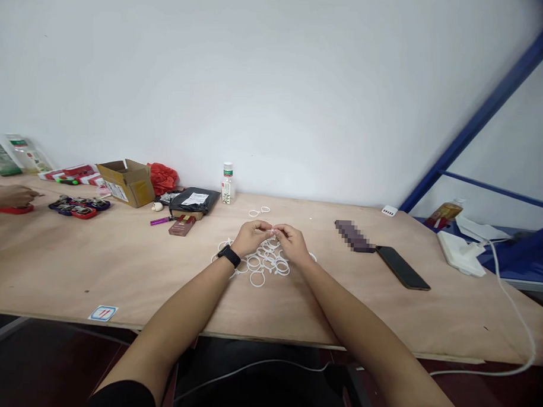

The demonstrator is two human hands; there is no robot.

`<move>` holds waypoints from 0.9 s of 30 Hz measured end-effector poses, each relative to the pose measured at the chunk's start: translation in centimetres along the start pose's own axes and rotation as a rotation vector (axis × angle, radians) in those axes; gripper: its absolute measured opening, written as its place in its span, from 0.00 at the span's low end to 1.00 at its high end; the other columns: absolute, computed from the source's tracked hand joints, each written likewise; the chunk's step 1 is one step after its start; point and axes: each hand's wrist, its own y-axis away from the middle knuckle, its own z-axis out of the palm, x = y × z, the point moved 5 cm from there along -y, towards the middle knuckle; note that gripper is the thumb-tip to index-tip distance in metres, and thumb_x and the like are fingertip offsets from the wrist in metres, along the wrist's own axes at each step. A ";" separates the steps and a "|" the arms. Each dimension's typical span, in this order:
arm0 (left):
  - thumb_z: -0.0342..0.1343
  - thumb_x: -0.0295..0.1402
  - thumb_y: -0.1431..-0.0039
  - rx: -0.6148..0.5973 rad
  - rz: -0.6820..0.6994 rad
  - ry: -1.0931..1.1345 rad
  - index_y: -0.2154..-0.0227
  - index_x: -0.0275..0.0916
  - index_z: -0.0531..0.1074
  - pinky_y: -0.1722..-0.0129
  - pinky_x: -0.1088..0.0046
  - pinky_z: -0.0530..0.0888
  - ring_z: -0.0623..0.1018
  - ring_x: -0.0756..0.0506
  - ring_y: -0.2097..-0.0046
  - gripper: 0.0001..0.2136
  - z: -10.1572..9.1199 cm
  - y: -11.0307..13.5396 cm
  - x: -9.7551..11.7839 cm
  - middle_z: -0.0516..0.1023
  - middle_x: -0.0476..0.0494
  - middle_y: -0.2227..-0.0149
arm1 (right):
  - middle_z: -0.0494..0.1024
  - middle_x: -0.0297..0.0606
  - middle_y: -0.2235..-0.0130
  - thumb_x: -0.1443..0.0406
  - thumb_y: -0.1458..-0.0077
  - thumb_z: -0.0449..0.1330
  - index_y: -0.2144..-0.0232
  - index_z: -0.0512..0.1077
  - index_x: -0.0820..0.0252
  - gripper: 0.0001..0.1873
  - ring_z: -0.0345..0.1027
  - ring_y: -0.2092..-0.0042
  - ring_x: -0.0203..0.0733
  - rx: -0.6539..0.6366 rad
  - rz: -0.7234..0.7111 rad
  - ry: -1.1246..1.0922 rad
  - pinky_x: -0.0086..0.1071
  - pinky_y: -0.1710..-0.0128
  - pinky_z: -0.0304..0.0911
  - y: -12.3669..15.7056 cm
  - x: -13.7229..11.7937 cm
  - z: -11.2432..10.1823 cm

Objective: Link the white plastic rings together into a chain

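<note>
My left hand [251,237], with a black band on its wrist, and my right hand [291,242] meet above a pile of white plastic rings [264,265] on the wooden table [118,269]. Both hands have their fingers pinched together on a small white ring [273,230] held between them. Two more white rings [259,212] lie apart, a little farther back on the table.
A black phone [403,267] and a dark flat object [353,236] lie to the right. A small bottle [227,183], a black pouch, a cardboard box [126,182] and a red bag stand at the back. Another person's hand [11,195] works at the far left. A white cable [517,319] trails right.
</note>
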 end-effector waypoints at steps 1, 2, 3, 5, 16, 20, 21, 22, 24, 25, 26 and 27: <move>0.63 0.41 0.49 -0.006 -0.006 0.012 0.66 0.34 0.76 0.60 0.69 0.76 0.79 0.46 0.63 0.13 0.1 0.0 -0.1 0.81 0.41 0.65 | 0.77 0.36 0.70 0.55 0.44 0.57 0.66 0.75 0.57 0.14 0.69 0.69 0.40 -0.012 0.024 -0.036 0.32 0.68 0.65 0.0 0.1 0.1; 0.63 0.41 0.48 -0.010 -0.009 0.018 0.66 0.34 0.76 0.60 0.69 0.76 0.79 0.46 0.63 0.14 0.1 0.0 -0.2 0.81 0.42 0.65 | 0.76 0.36 0.71 0.54 0.45 0.57 0.66 0.74 0.57 0.14 0.69 0.70 0.40 -0.022 0.044 -0.066 0.32 0.69 0.64 -0.1 0.1 0.1; 0.63 0.42 0.48 -0.011 -0.009 0.021 0.67 0.34 0.76 0.61 0.69 0.76 0.78 0.46 0.64 0.14 0.2 0.0 -0.3 0.80 0.42 0.66 | 0.75 0.35 0.73 0.54 0.45 0.57 0.67 0.74 0.57 0.14 0.68 0.71 0.39 -0.026 0.059 -0.087 0.31 0.70 0.64 -0.1 0.1 0.1; 0.62 0.42 0.48 -0.014 -0.002 0.019 0.68 0.35 0.76 0.62 0.70 0.76 0.78 0.47 0.65 0.14 0.2 0.0 -0.4 0.80 0.42 0.67 | 0.74 0.34 0.74 0.54 0.45 0.57 0.68 0.73 0.58 0.14 0.67 0.71 0.38 -0.029 0.072 -0.104 0.31 0.70 0.63 -0.1 0.0 0.1; 0.59 0.40 0.44 0.011 0.104 -0.282 0.61 0.38 0.76 0.59 0.69 0.74 0.78 0.46 0.62 0.12 0.3 -0.2 0.8 0.80 0.43 0.61 | 0.74 0.34 0.74 0.52 0.53 0.63 0.69 0.73 0.59 0.17 0.64 0.75 0.35 0.101 0.194 -0.267 0.30 0.74 0.61 -1.0 2.0 -0.3; 0.55 0.41 0.40 -0.127 0.176 -0.470 0.61 0.40 0.77 0.52 0.68 0.72 0.77 0.44 0.55 0.12 -0.9 -2.2 0.4 0.79 0.43 0.58 | 0.75 0.36 0.74 0.54 0.51 0.62 0.70 0.76 0.58 0.13 0.65 0.74 0.38 0.145 0.075 0.034 0.32 0.73 0.61 -1.0 1.4 -2.1; 0.53 0.41 0.39 -0.147 0.151 -0.535 0.61 0.40 0.77 0.51 0.67 0.72 0.77 0.44 0.54 0.12 -1.6 -3.1 -0.4 0.79 0.43 0.58 | 0.76 0.37 0.73 0.56 0.50 0.62 0.71 0.77 0.57 0.12 0.66 0.72 0.39 0.133 0.019 0.137 0.33 0.71 0.61 -0.9 1.0 -2.4; 0.52 0.40 0.39 -0.166 0.116 -0.620 0.62 0.40 0.77 0.50 0.67 0.71 0.76 0.43 0.54 0.13 -2.2 -4.1 -1.3 0.79 0.42 0.57 | 0.77 0.38 0.72 0.57 0.50 0.62 0.72 0.77 0.57 0.10 0.67 0.71 0.40 0.121 -0.031 0.227 0.33 0.70 0.62 -0.8 0.6 -2.5; 0.51 0.41 0.39 -0.193 0.005 -0.818 0.59 0.40 0.77 0.47 0.64 0.69 0.75 0.41 0.51 0.14 -3.3 -6.2 -3.5 0.78 0.41 0.54 | 0.77 0.38 0.72 0.58 0.48 0.61 0.74 0.76 0.57 0.10 0.68 0.70 0.40 0.113 -0.089 0.343 0.33 0.68 0.62 -0.6 0.2 -2.8; 0.51 0.41 0.39 -0.206 -0.067 -0.920 0.56 0.41 0.76 0.46 0.62 0.68 0.73 0.40 0.48 0.15 -3.7 -7.2 -4.6 0.76 0.40 0.51 | 0.77 0.38 0.72 0.59 0.47 0.60 0.74 0.76 0.57 0.10 0.68 0.70 0.40 0.117 -0.099 0.376 0.32 0.68 0.62 -0.5 0.2 -2.8; 0.49 0.42 0.39 -0.233 -0.125 -1.013 0.52 0.41 0.74 0.46 0.60 0.67 0.71 0.38 0.46 0.17 -3.8 -8.0 -5.5 0.74 0.40 0.48 | 0.77 0.37 0.72 0.59 0.46 0.59 0.74 0.76 0.57 0.10 0.68 0.70 0.39 0.116 -0.105 0.400 0.31 0.68 0.62 -0.5 0.1 -2.8; 0.48 0.43 0.38 -0.279 -0.160 -1.102 0.47 0.43 0.70 0.46 0.58 0.66 0.70 0.37 0.45 0.20 -3.6 -8.8 -6.4 0.71 0.39 0.44 | 0.77 0.37 0.72 0.60 0.45 0.59 0.74 0.76 0.58 0.10 0.68 0.70 0.39 0.108 -0.112 0.419 0.31 0.68 0.61 -0.5 0.2 -2.7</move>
